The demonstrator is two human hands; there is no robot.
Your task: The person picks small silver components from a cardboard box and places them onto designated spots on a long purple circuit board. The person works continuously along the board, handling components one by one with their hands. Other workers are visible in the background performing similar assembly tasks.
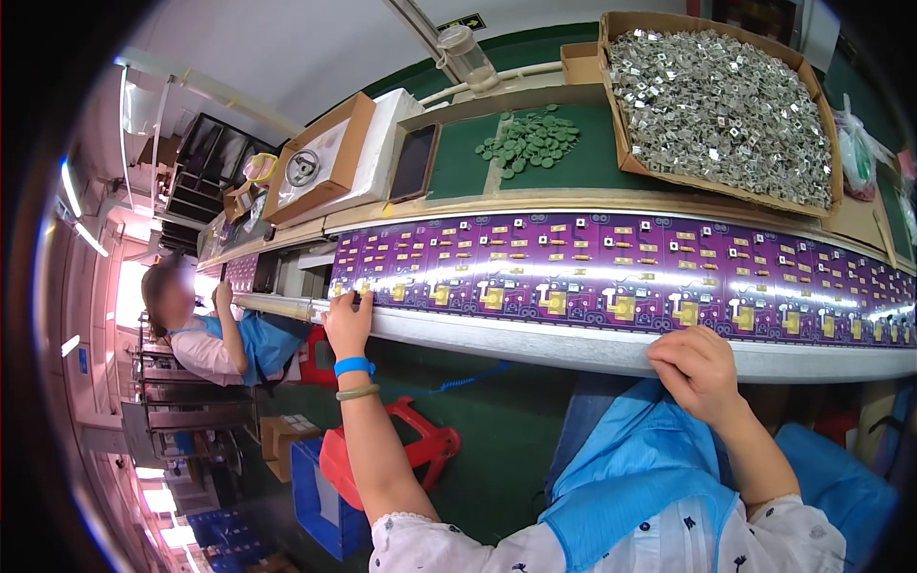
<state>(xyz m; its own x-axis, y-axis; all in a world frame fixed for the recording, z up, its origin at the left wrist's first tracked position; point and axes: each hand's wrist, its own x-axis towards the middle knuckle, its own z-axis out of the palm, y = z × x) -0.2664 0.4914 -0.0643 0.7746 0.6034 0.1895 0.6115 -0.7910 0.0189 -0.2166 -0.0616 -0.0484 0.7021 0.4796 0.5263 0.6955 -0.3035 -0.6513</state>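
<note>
A long row of purple circuit boards [521, 263] lies in a metal-edged track, fitted with small resistors, yellow patches and a few white parts. My left hand [348, 323], with a blue band and a bangle on its wrist, reaches over the track's front rail [497, 334]. Its thumb and forefinger are apart and touch the lower corner of the leftmost board. Farther right, my right hand [700, 371] rests against the rail with its fingers curled in a loose fist; nothing shows in it.
Behind the track stand a carton of small metal parts [721, 110], a pile of green discs [530, 140], an open cardboard box [323, 158] and a clear jug [466, 59]. Left, a co-worker [215, 329] sits at the line. Below are a red stool [411, 435] and blue crate [325, 501].
</note>
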